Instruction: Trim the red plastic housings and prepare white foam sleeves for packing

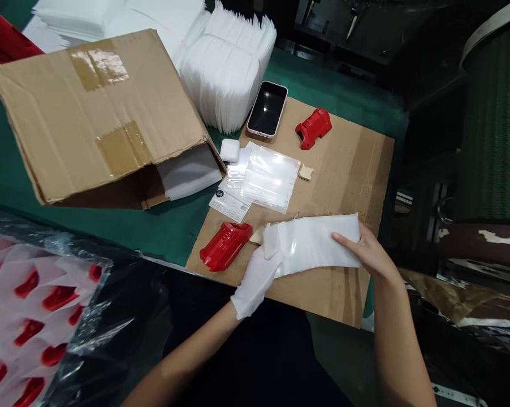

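A white foam sleeve (pixel 310 243) stretches between my two hands above the cardboard sheet (pixel 357 169). My left hand (pixel 259 271), in a white glove, grips its left end. Bare, my right hand (pixel 361 246) pinches the other end, thumb on top and fingers hidden beneath. Just left of my gloved hand lies a red plastic part (pixel 226 246). Another red plastic part (pixel 313 128) rests farther back on the cardboard. Between them are clear plastic bags (pixel 269 178), a printed label (pixel 230 204) and a small cream-coloured piece (pixel 305 172).
An open cardboard box (pixel 98 113) lies on its side on the green table (pixel 111 229), with white sheets inside. Behind it stand stacked white foam sleeves (pixel 225 73). A phone (pixel 267 110) and a white case (pixel 230 150) sit nearby. Wrapped red parts (pixel 28 333) fill a plastic-lined container, lower left.
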